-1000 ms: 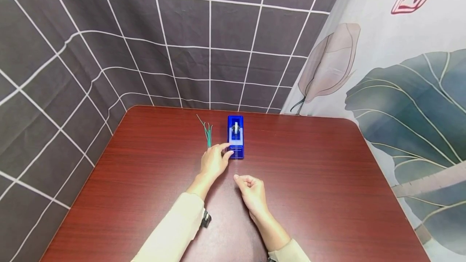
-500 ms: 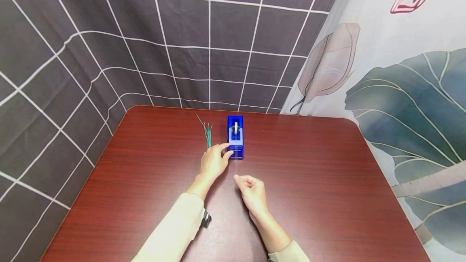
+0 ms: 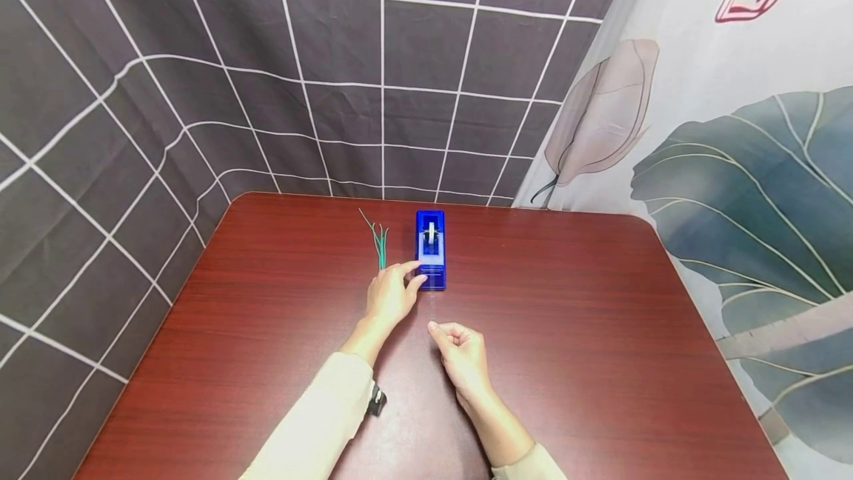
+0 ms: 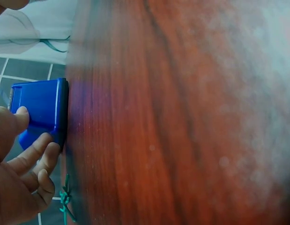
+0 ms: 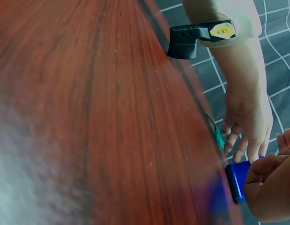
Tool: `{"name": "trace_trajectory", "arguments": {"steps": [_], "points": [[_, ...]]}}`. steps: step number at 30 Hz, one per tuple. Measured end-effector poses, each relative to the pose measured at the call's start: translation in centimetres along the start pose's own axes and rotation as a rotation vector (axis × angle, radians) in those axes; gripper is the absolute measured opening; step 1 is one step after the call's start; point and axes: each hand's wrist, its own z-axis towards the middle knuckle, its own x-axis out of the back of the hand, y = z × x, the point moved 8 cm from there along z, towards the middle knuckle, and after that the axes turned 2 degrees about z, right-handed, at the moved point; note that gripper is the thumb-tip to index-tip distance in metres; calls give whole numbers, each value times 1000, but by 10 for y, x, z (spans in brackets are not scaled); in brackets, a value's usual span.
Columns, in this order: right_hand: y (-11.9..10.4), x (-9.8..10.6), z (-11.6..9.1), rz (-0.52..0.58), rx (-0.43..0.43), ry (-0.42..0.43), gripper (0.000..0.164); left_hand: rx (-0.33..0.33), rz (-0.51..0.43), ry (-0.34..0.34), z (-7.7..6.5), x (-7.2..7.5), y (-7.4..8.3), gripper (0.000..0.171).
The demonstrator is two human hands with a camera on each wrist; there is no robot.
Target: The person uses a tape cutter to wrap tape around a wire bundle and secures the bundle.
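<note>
A blue tape dispenser (image 3: 431, 249) with a roll of clear tape stands on the table, toward its far edge. My left hand (image 3: 389, 295) grips the dispenser's near end, thumb and fingers bent against its side; the left wrist view shows them on the blue body (image 4: 41, 105). Nearer to me, my right hand (image 3: 463, 354) pinches the end of a thin clear strip of tape (image 3: 432, 307) between thumb and forefinger. That strip runs out from the dispenser and is faint. In the right wrist view the right hand (image 5: 273, 187) partly hides the dispenser.
Thin green twist ties or wires (image 3: 381, 247) lie just left of the dispenser, partly behind the left hand. The reddish-brown table (image 3: 566, 317) meets a grey checked curtain (image 3: 346, 110) at the back and a leaf-patterned white curtain (image 3: 600, 124) at the right.
</note>
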Motion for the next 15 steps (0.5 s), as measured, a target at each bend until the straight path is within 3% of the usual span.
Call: {"name": "trace_trajectory", "arguments": {"steps": [15], "points": [[4,2,-3,-18,19,-14,32,-3,2,1,0,0,1,32]]}}
